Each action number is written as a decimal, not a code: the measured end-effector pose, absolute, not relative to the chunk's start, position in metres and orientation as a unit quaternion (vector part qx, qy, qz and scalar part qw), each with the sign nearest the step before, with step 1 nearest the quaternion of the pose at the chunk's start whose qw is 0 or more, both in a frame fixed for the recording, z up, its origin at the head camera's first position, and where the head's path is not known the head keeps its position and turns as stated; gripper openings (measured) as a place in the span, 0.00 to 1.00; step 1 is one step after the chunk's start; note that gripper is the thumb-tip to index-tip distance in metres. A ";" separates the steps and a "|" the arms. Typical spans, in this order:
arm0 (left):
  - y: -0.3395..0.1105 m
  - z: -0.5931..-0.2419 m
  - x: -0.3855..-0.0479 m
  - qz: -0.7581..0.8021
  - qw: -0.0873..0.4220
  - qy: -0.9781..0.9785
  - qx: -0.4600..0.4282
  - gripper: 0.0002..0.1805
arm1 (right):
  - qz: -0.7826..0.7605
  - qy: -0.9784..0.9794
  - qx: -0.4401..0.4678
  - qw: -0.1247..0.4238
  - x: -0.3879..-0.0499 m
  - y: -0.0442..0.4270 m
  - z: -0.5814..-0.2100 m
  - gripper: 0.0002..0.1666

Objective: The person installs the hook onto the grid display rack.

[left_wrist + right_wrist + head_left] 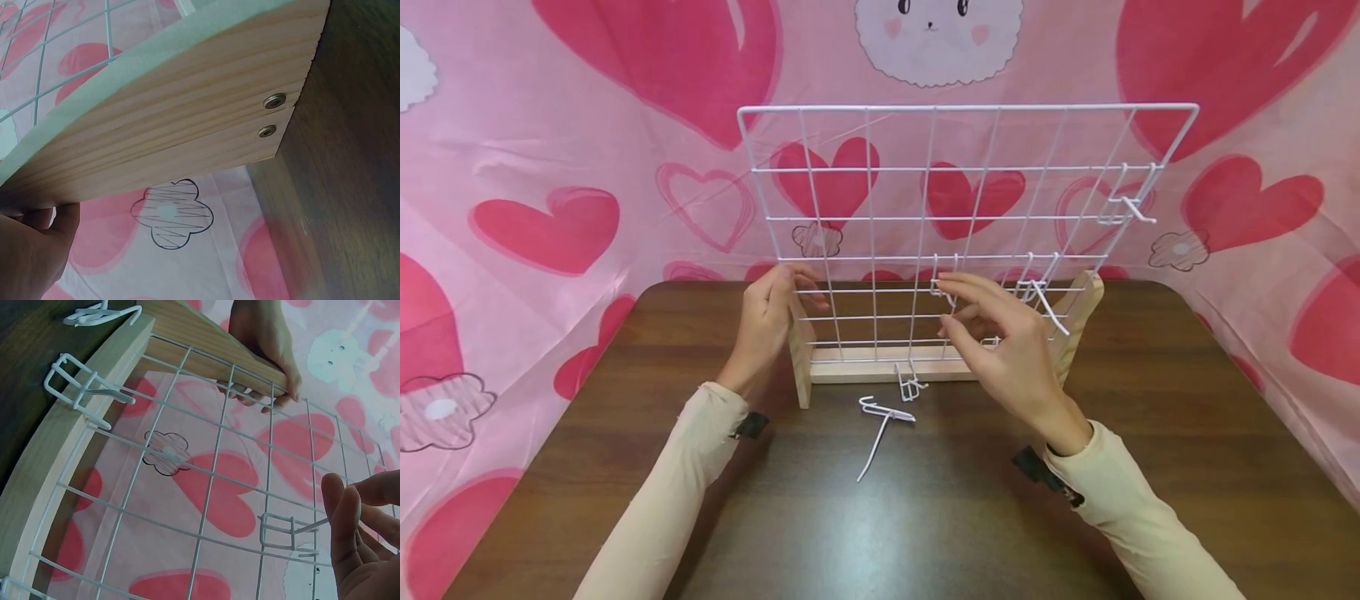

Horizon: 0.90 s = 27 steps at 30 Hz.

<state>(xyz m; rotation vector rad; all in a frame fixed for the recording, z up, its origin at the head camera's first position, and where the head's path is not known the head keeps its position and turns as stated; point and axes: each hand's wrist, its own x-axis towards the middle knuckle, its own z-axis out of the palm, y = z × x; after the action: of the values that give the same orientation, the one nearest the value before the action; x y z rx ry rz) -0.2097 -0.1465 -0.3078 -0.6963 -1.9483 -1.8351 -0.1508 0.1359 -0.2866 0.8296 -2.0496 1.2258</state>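
Observation:
My left hand (765, 312) grips the upper end of the wooden side panel (187, 106) of a stand, its fingers curled round the edge. A white wire grid (934, 107) leans back in this stand. Near the grid's middle hangs a white wire hook (278, 532). Around its prong, my right hand (1007, 342) holds thumb and fingertips bent, with a gap between them in the head view. The thumb partly hides the prong's end in the right wrist view. Another small hook (910, 383) hangs at the grid's bottom, in front of the wooden crossbar (865, 372).
A loose long-pronged hook (886, 412) lies on the brown table (820, 533) before the stand. Two more hooks hang to the right, one long (1041, 293) and one short (1127, 207). A pink heart-print cloth (497, 350) stands behind the table.

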 end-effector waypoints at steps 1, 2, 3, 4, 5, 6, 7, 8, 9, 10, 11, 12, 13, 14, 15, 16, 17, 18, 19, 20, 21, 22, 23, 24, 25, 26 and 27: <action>-0.147 -0.308 -0.210 -0.651 0.188 -0.692 -0.248 0.20 | 0.458 -0.773 0.314 0.305 -0.150 0.135 -0.286 0.24; -0.148 -0.308 -0.210 -0.649 0.190 -0.694 -0.248 0.20 | 0.454 -0.773 0.316 0.310 -0.150 0.134 -0.286 0.23; -0.148 -0.308 -0.210 -0.648 0.191 -0.694 -0.248 0.20 | 0.450 -0.774 0.317 0.314 -0.149 0.133 -0.285 0.23; -0.149 -0.309 -0.210 -0.647 0.193 -0.695 -0.248 0.20 | 0.446 -0.774 0.318 0.317 -0.149 0.132 -0.285 0.22; -0.149 -0.309 -0.210 -0.646 0.194 -0.695 -0.247 0.20 | 0.442 -0.774 0.319 0.321 -0.148 0.132 -0.285 0.21; -0.149 -0.308 -0.210 -0.647 0.196 -0.695 -0.246 0.20 | 0.439 -0.775 0.320 0.324 -0.148 0.131 -0.286 0.21; -0.148 -0.308 -0.210 -0.647 0.197 -0.695 -0.245 0.20 | 0.436 -0.774 0.321 0.327 -0.147 0.129 -0.286 0.20; -0.148 -0.308 -0.210 -0.647 0.197 -0.695 -0.242 0.20 | 0.432 -0.775 0.323 0.330 -0.146 0.128 -0.286 0.20; -0.148 -0.308 -0.210 -0.651 0.195 -0.693 -0.241 0.20 | 0.428 -0.775 0.324 0.334 -0.145 0.127 -0.287 0.19; -0.148 -0.308 -0.210 -0.651 0.194 -0.694 -0.240 0.20 | 0.425 -0.774 0.326 0.338 -0.144 0.126 -0.287 0.19; -0.147 -0.308 -0.210 -0.652 0.192 -0.694 -0.238 0.20 | 0.421 -0.774 0.329 0.341 -0.143 0.125 -0.287 0.18; -0.147 -0.308 -0.210 -0.652 0.192 -0.694 -0.239 0.21 | 0.418 -0.773 0.332 0.344 -0.141 0.124 -0.287 0.18; -0.147 -0.308 -0.210 -0.651 0.192 -0.695 -0.238 0.20 | 0.414 -0.772 0.335 0.347 -0.140 0.124 -0.287 0.17; -0.146 -0.308 -0.211 -0.651 0.192 -0.695 -0.239 0.20 | 0.411 -0.771 0.338 0.350 -0.139 0.123 -0.287 0.16; -0.146 -0.310 -0.213 -0.650 0.193 -0.695 -0.239 0.20 | 0.408 -0.770 0.342 0.352 -0.138 0.123 -0.287 0.15; -0.146 -0.312 -0.216 -0.648 0.195 -0.697 -0.239 0.20 | 0.406 -0.769 0.347 0.353 -0.137 0.122 -0.287 0.15; -0.147 -0.314 -0.218 -0.647 0.196 -0.697 -0.239 0.20 | 0.405 -0.767 0.352 0.352 -0.136 0.121 -0.287 0.14; -0.147 -0.317 -0.220 -0.646 0.197 -0.698 -0.239 0.20 | 0.405 -0.765 0.358 0.351 -0.135 0.120 -0.287 0.14; -0.148 -0.320 -0.223 -0.646 0.197 -0.698 -0.238 0.20 | 0.404 -0.763 0.364 0.348 -0.135 0.120 -0.287 0.13; -0.149 -0.323 -0.225 -0.648 0.195 -0.697 -0.237 0.20 | 0.403 -0.763 0.371 0.344 -0.134 0.119 -0.288 0.12; -0.150 -0.326 -0.228 -0.650 0.195 -0.696 -0.237 0.20 | 0.402 -0.763 0.376 0.339 -0.134 0.118 -0.288 0.12; -0.151 -0.327 -0.229 -0.653 0.195 -0.693 -0.237 0.20 | 0.400 -0.764 0.383 0.331 -0.133 0.117 -0.288 0.12; -0.151 -0.328 -0.229 -0.654 0.196 -0.691 -0.238 0.21 | 0.398 -0.767 0.388 0.321 -0.133 0.117 -0.288 0.12; -0.152 -0.329 -0.229 -0.655 0.198 -0.689 -0.239 0.21 | 0.395 -0.770 0.393 0.311 -0.133 0.116 -0.289 0.12; -0.153 -0.330 -0.229 -0.656 0.200 -0.687 -0.239 0.22 | 0.392 -0.773 0.397 0.301 -0.133 0.116 -0.289 0.12; -0.153 -0.331 -0.229 -0.658 0.201 -0.684 -0.240 0.22 | 0.390 -0.776 0.400 0.292 -0.133 0.116 -0.290 0.12; -0.153 -0.331 -0.229 -0.659 0.204 -0.683 -0.242 0.23 | 0.389 -0.778 0.403 0.286 -0.133 0.117 -0.291 0.12</action>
<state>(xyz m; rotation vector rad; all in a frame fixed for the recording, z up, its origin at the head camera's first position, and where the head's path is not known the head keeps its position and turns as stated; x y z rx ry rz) -0.2293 -0.1531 -0.3310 -0.6759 -1.9046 -1.8379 -0.1327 0.1166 -0.2912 1.0762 -2.0799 1.0403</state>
